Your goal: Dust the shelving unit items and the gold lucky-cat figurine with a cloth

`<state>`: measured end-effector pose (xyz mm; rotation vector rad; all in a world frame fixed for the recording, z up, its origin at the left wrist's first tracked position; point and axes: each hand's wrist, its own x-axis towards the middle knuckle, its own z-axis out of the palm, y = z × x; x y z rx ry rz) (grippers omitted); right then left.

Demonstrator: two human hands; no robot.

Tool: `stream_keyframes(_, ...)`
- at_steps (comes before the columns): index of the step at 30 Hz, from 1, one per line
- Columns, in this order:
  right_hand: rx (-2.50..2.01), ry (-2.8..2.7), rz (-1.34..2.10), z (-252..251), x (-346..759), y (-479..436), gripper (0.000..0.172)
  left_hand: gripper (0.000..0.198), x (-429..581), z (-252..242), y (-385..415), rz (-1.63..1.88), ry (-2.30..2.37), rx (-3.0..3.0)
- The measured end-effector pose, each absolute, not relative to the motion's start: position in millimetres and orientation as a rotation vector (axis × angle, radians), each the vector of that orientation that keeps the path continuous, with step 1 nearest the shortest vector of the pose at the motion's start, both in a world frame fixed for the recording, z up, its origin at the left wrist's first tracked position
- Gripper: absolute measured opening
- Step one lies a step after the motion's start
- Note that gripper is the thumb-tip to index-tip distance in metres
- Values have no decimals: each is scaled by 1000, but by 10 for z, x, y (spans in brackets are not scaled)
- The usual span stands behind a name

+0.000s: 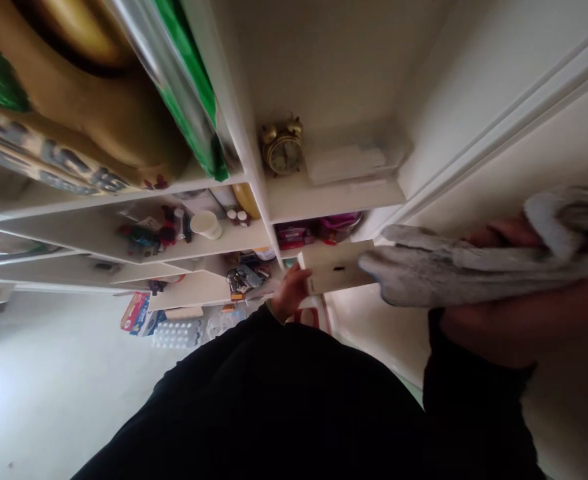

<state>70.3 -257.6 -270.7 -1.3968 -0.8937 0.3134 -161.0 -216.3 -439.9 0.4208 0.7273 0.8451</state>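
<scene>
My left hand, in a black sleeve, grips the near end of a flat cream box held out toward the shelf unit. My right hand is closed around a crumpled grey-white cloth whose loose end lies over the far end of the box. The view is tilted sideways. A brass twin-bell alarm clock stands in a shelf compartment above my hands.
A white shelf unit holds a white cup, small bottles, pink containers and cluttered items. A large green and gold picture fills the upper left. A white door or wall panel stands at right.
</scene>
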Motion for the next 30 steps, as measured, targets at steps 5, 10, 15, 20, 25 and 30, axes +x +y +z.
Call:
stream_keyframes(5,-1630,-1621,117,-3542,526,-2439,80,57,-1585,-4364,-2213,878,756,460)
stream_keyframes(10,-1681,-1816,109,-4325,324,-2360,80,51,-1584,-4366,-2172,962,849,507)
stream_keyframes(15,-1382,-1949,28,-4173,-71,-2368,55,52,-1544,-4356,-2111,991,823,518)
stream_keyframes(20,-1373,-1916,6,-4099,303,-2283,51,55,-1636,-4271,-2083,1015,805,586)
stream_keyframes(25,-1516,-1666,-42,-4128,506,-2193,49,64,-1690,-4257,-2078,1022,773,601)
stream_keyframes(30,-1254,-1938,15,-3985,-191,-2309,49,48,-1611,-4371,-2093,1109,814,612)
